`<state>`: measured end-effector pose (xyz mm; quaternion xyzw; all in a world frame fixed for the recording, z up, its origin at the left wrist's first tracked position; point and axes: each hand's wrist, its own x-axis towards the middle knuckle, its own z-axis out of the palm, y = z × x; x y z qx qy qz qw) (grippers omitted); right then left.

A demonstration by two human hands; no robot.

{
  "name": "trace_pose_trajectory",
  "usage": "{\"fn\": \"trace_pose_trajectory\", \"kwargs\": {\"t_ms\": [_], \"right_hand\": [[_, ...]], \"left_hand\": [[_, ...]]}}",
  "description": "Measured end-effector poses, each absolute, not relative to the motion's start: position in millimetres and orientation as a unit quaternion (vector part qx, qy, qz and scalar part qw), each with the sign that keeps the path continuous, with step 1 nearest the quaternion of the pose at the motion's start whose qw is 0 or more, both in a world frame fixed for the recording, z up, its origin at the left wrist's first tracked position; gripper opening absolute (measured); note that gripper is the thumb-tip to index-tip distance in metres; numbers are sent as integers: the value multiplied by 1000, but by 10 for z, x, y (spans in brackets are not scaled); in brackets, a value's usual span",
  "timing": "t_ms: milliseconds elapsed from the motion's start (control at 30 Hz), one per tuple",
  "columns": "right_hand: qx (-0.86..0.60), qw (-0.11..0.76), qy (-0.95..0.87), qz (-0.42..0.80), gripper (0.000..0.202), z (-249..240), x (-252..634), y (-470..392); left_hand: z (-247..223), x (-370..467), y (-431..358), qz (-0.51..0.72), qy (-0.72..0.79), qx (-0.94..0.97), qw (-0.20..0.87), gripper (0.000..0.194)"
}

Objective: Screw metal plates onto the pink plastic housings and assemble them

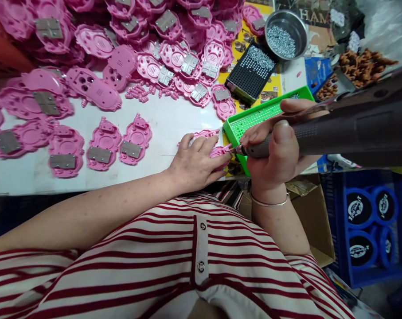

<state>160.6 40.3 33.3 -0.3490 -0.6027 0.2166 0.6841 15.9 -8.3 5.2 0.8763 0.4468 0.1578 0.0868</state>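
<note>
My left hand [199, 161] lies over a pink plastic shell [217, 152] at the table's front edge, its fingers holding the part down and hiding most of it. Wrapped around a dark electric screwdriver [307, 137] is my right hand [275, 153], a bangle at its wrist. The driver's bit points left and meets the right side of the held shell, close to my left fingertips. Just behind the bit, a green perforated basket [234, 128] sits with small screws at its far end. To the left, pink shells with metal plates [132, 149] lie in a row.
A large pile of pink shells [177, 57] covers the back left. A black perforated basket [242, 77] and a steel bowl [298, 37] hold screws. Brown pieces [363, 66] lie at the back right. Below the table stand a cardboard box [315, 221] and a blue crate [337, 261].
</note>
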Motion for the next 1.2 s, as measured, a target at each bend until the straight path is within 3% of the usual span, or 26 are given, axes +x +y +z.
{"fn": "trace_pose_trajectory", "kwargs": {"t_ms": [267,467,700,867,1067,1200], "right_hand": [[-425,631,-615,208,45,308,1579,337],[-344,714,-568,222,21,524,1546,311],[-295,733,-566,235,13,781,1572,221],[-255,720,-579,286,18,936,1571,114],[-208,718,-566,346,30,991,1606,92],[-223,710,-562,361,18,954,1601,111]], "left_hand": [[61,165,-77,151,446,878,89,43],[40,142,-84,182,437,877,84,45],[50,119,-86,328,461,819,97,51],[100,144,-94,368,462,798,124,29],[135,118,-72,334,453,804,191,24],[141,123,-61,315,452,810,201,21]]}}
